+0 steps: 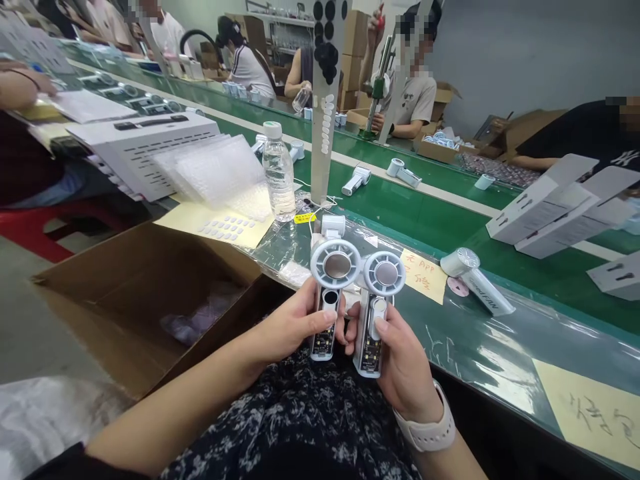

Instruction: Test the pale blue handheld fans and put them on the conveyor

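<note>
My left hand is closed round a pale handheld fan, its thumb lying across the handle front. Beside it, my right hand grips a second handheld fan, thumb on a pale oval piece on the handle. Dark circuit boards show in the lower handles of both. The two fans stand upright side by side over my lap, their round heads nearly touching. Behind them another small fan rests on the bench. To the right lies a silver fan with lettering on its handle.
A water bottle stands left of a metal post. Bubble-wrap bags and a sticker sheet lie at left, above an open cardboard box. White boxes stand right. Several people work across the green belt.
</note>
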{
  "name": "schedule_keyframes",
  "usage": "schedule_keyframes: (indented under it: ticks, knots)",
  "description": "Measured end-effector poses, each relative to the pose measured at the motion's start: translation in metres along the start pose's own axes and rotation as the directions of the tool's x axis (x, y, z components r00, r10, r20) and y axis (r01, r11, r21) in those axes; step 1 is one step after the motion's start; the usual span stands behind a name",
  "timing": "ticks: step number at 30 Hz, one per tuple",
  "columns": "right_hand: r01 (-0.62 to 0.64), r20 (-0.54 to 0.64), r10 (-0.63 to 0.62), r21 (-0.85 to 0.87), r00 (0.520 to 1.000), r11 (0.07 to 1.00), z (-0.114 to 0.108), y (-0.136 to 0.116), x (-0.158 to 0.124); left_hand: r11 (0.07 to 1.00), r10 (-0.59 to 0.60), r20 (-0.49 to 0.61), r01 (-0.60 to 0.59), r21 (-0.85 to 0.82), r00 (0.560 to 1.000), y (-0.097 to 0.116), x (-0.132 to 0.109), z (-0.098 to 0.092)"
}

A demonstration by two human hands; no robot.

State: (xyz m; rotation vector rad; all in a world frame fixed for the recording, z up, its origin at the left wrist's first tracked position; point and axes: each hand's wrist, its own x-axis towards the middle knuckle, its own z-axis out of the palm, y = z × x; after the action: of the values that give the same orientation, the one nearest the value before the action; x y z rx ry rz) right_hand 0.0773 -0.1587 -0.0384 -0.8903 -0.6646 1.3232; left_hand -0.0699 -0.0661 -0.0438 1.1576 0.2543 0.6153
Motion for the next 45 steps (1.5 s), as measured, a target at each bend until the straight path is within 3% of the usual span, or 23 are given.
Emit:
schedule_keyframes:
  ticks: [5,12,18,21,26,31,37,40,43,45]
  knots:
    - [0.009,-0.041,-0.009,0.003,0.999,1.000,0.001,0.001,0.000,0.991,-0.010,-0.034,0.006,-0.130,0.999,-0.002,0.002,0.001]
    - [0.006,-0.035,-0.007,-0.039,0.999,0.999,-0.001,0.003,0.001,0.991,-0.051,-0.018,0.048,-0.123,0.999,0.008,0.001,0.003]
    - [0.011,-0.044,-0.010,0.017,0.999,1.000,-0.006,0.004,0.001,0.990,-0.140,-0.236,0.144,0.000,0.962,0.003,0.003,0.004]
    - [-0.043,0.012,0.042,0.093,0.999,0.995,-0.009,0.003,0.002,0.990,-0.142,-0.277,0.141,-0.025,0.950,0.000,0.003,0.003]
    - [-0.058,-0.141,0.090,0.217,0.986,0.974,-0.011,0.001,0.001,0.993,-0.105,-0.180,0.093,-0.072,0.978,0.005,0.000,0.002]
    - [-0.066,-0.042,0.079,0.261,0.996,0.963,-0.008,-0.002,-0.004,0.994,-0.088,-0.122,0.079,-0.079,0.989,0.011,-0.007,0.006]
    - [-0.064,-0.131,0.097,0.237,0.987,0.969,-0.006,-0.005,-0.003,0.986,-0.130,-0.180,0.108,-0.127,0.975,0.013,-0.006,0.010]
    - [-0.107,-0.172,0.162,0.293,0.972,0.950,-0.004,-0.006,-0.002,0.965,-0.187,-0.146,0.154,-0.214,0.971,0.013,-0.003,0.012]
    - [-0.130,-0.149,0.184,0.317,0.972,0.939,0.000,-0.007,-0.003,0.948,-0.234,-0.101,0.203,-0.246,0.967,0.009,-0.002,0.012]
    - [-0.125,-0.105,0.165,0.315,0.981,0.941,0.002,-0.008,-0.004,0.945,-0.242,-0.128,0.203,-0.257,0.962,0.006,-0.003,0.011]
